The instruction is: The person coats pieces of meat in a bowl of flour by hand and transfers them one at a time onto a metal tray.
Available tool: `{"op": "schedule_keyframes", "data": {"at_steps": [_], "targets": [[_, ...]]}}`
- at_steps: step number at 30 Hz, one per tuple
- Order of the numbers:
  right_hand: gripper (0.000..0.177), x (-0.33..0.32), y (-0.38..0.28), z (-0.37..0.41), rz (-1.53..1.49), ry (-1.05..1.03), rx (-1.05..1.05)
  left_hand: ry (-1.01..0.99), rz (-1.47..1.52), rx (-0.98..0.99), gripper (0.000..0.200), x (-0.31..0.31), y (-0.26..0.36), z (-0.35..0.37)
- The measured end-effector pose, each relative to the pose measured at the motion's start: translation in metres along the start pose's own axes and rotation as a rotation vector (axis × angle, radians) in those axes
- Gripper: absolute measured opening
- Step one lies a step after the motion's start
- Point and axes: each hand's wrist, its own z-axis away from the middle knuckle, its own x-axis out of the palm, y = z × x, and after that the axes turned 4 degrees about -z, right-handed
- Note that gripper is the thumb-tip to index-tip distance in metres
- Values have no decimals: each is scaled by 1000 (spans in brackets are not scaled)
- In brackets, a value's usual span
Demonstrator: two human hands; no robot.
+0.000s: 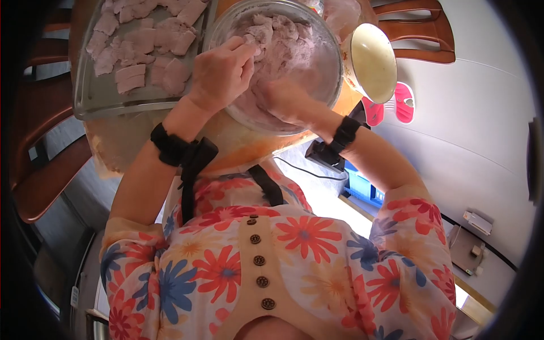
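Note:
A wide metal bowl (333,62) holds pale pink meat pieces (289,45) coated in white flour. My left hand (222,72) is at the bowl's left rim, its fingers closed in a pinch on a floured piece of meat (259,35). Inside the bowl, low on the right, my right hand (290,101) reaches into the flour; motion smears its fingers, so their hold does not show. Left of the bowl lies a rectangular tray (90,106) with several floured meat slices (131,78) laid out on it.
A cream enamel basin (374,62) stands tilted right of the bowl. A plastic bag (341,14) lies behind it. Wooden chairs (419,28) flank the covered table (136,139). Pink slippers (404,105) and a blue crate (362,187) are below, on the right.

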Motion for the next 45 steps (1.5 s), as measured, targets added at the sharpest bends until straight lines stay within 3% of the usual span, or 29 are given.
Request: {"op": "schedule_keyframes", "data": {"at_steps": [4,8,10,14,19,23,26,29,32,35,37,40,41,43,45], "targets": [[23,-1,-3,-13,96,31,140,24,-28,-9,8,-3,1,0],[21,-7,2,-14,158,59,115,28,-3,22,7,-3,0,-1],[20,-18,2,-8,73,52,-11,46,36,13,7,-3,-1,0],[18,-6,-3,1,169,-42,6,-16,52,-15,12,-4,1,-1],[20,7,8,-9,112,84,67,-29,22,-10,12,-4,2,-2],[25,-12,8,-5,64,101,-2,-10,-24,23,6,-4,1,-1],[30,-36,-12,11,64,74,123,-4,-16,7,6,-1,-1,2],[26,-29,-20,15,228,57,19,0,-25,5,7,1,-1,1],[29,-15,-8,2,183,81,159,4,-42,13,6,1,-2,1],[29,-35,2,19,-97,194,24,19,-32,17,6,6,-3,1],[30,-48,-2,29,-867,119,229,32,-29,18,6,5,-3,2],[30,-39,22,31,-750,36,386,-15,-95,31,5,2,-3,-1],[30,-41,26,30,-753,38,386,-13,-106,40,5,2,-3,-1],[28,-41,33,29,-373,127,340,-20,-113,45,4,4,-3,1],[29,-36,37,21,-465,138,288,16,-88,37,4,5,-3,0]]}}
